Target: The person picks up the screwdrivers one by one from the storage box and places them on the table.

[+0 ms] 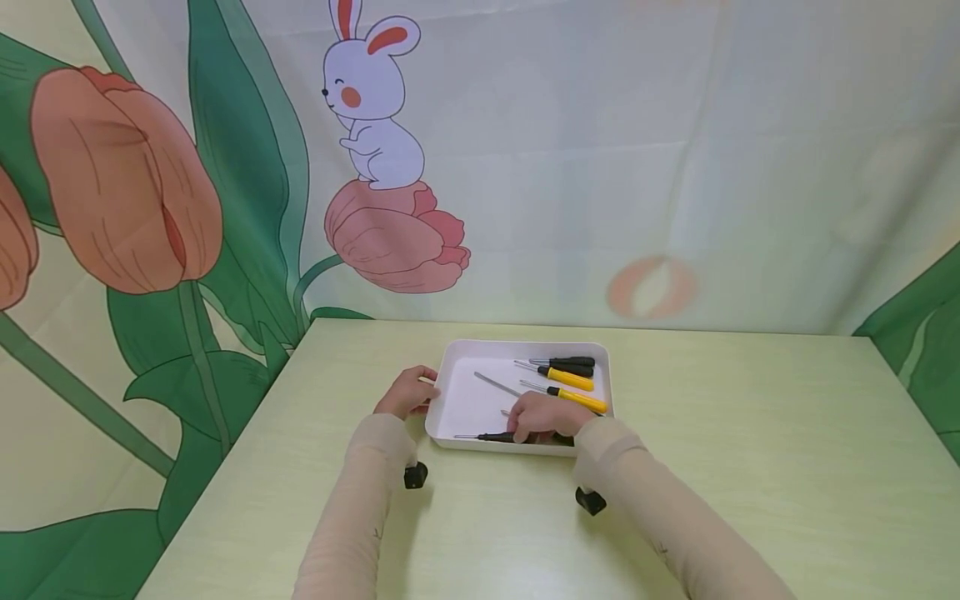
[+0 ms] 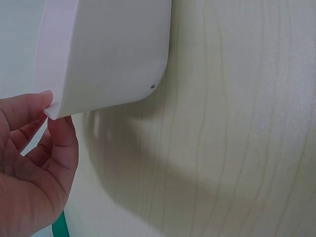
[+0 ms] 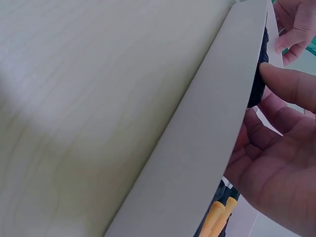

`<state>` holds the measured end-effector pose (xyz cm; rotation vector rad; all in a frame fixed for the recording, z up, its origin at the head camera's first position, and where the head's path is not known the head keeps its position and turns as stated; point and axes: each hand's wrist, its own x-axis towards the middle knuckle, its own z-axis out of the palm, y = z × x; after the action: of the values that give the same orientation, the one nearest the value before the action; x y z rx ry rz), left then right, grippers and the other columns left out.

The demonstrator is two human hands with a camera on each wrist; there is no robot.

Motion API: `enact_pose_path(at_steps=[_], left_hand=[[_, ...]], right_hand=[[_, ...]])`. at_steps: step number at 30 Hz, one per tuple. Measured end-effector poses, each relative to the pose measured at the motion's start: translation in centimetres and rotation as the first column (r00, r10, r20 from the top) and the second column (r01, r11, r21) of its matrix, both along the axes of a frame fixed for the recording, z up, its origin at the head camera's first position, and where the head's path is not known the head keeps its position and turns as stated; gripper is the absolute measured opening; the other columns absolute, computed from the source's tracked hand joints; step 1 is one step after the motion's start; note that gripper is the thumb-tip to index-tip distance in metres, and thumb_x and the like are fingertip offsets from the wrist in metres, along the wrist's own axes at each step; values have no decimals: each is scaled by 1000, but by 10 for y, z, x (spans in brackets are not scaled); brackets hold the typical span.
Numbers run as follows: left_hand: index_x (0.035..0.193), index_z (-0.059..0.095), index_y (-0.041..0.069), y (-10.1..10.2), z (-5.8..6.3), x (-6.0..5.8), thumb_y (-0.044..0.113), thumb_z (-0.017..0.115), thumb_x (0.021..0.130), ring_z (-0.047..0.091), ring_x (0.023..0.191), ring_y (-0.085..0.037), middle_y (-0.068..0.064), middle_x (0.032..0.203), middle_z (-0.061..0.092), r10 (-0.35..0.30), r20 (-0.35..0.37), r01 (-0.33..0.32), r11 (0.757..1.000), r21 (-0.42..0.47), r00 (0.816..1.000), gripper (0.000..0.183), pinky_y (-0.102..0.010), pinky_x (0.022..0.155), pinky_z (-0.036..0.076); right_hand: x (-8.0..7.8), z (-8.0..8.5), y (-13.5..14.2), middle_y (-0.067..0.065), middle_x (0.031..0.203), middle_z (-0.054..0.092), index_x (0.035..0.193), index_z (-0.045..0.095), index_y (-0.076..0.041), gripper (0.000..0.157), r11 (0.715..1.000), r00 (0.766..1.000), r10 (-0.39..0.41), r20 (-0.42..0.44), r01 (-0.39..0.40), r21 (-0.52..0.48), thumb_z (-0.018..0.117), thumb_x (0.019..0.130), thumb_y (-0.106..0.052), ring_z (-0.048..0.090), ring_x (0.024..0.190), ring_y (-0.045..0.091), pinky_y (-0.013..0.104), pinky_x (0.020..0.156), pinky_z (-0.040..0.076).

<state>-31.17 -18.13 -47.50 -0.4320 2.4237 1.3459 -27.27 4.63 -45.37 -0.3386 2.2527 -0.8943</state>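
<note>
A shallow white tray (image 1: 459, 396) lies on the table with several screwdrivers in it. My left hand (image 1: 407, 392) is at the tray's left side; in the left wrist view its thumb and fingers pinch the rim (image 2: 58, 106) at a corner. Over the front right part of the tray, my right hand (image 1: 547, 414) holds a black-handled screwdriver (image 1: 493, 437) that lies along the front wall, its shaft pointing left. The right wrist view shows thumb and fingers on the black handle (image 3: 256, 91) just inside the wall. Other tools under this hand are partly hidden.
Two yellow-handled screwdrivers (image 1: 576, 380) lie on the tray's right side. Black-handled screwdrivers (image 1: 576, 361) lie behind them. A long grey shaft (image 1: 495, 383) slants toward my right hand. The pale wood-grain table (image 1: 735, 433) extends around the tray, with a printed curtain (image 1: 570, 167) behind.
</note>
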Motion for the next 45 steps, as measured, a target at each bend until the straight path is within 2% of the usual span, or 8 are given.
enact_pose_path(at_steps=[7, 14, 21, 26, 30, 33, 40, 45], left_hand=[[111, 49, 8, 0, -3, -2, 5, 52, 86, 52, 83, -20, -11, 107, 52, 4, 12, -4, 1000, -3, 1000, 26, -24, 62, 43], [111, 49, 8, 1, -2, -2, 5, 52, 85, 51, 85, -21, -11, 108, 52, -1, 11, 1, 1000, -12, 1000, 26, -25, 63, 43], [113, 48, 7, 1, 1, 1, 5, 51, 86, 51, 86, -20, -11, 109, 51, -6, 6, 7, 1000, -12, 1000, 28, -24, 62, 43], [113, 48, 7, 2, 2, 1, 4, 51, 86, 51, 87, -21, -12, 108, 52, -5, 3, 5, 1000, -11, 1000, 27, -24, 64, 43], [112, 48, 6, 2, 4, 2, 4, 51, 86, 52, 87, -20, -12, 108, 53, -8, -1, 8, 1000, -5, 1000, 27, -24, 63, 43], [113, 48, 6, 2, 4, 2, 4, 51, 86, 52, 86, -20, -12, 107, 53, -6, -3, 6, 1000, -3, 1000, 27, -24, 63, 43], [113, 48, 6, 4, 6, 3, 3, 51, 85, 52, 85, -20, -12, 106, 54, -2, -1, 2, 1000, -6, 1000, 28, -23, 62, 42], [113, 47, 5, 4, 5, 4, 3, 51, 85, 52, 85, -20, -13, 106, 54, -5, -2, 5, 1000, 2, 1000, 28, -23, 62, 42]], right_hand=[[-1, 1, 6, 1, 70, 50, 89, 60, -4, 10, 999, 998, 54, -7, -54, -3, 58, 79, -5, 40, 54, 14, 22, 51, 35], [0, 6, 11, 2, 77, 52, 94, 60, -4, 16, 997, 997, 73, 19, -73, -26, 54, 79, -1, 44, 59, 14, 22, 55, 40], [-2, 9, 18, 5, 77, 50, 99, 60, -3, 21, 995, 998, 26, 64, -20, -99, 51, 80, 1, 45, 57, 15, 22, 56, 42], [-7, 9, 25, 7, 81, 50, 102, 58, 0, 22, 985, 992, -41, 118, 60, -165, 51, 81, 1, 45, 58, 16, 22, 56, 44], [-10, 10, 30, 8, 87, 49, 106, 54, 2, 24, 964, 976, -125, 177, 162, -212, 50, 82, 2, 47, 60, 16, 22, 56, 44], [-12, 11, 36, 8, 85, 48, 108, 51, 4, 27, 942, 966, -174, 193, 221, -253, 49, 81, 3, 47, 57, 15, 22, 55, 43], [-16, 11, 52, 5, 76, 48, 107, 48, 8, 27, 896, 956, -216, 200, 275, -349, 47, 80, 5, 49, 60, 15, 23, 55, 42], [-17, 13, 65, 6, 81, 46, 110, 44, 11, 28, 866, 948, -233, 215, 303, -397, 46, 83, 4, 50, 63, 14, 22, 58, 44]])
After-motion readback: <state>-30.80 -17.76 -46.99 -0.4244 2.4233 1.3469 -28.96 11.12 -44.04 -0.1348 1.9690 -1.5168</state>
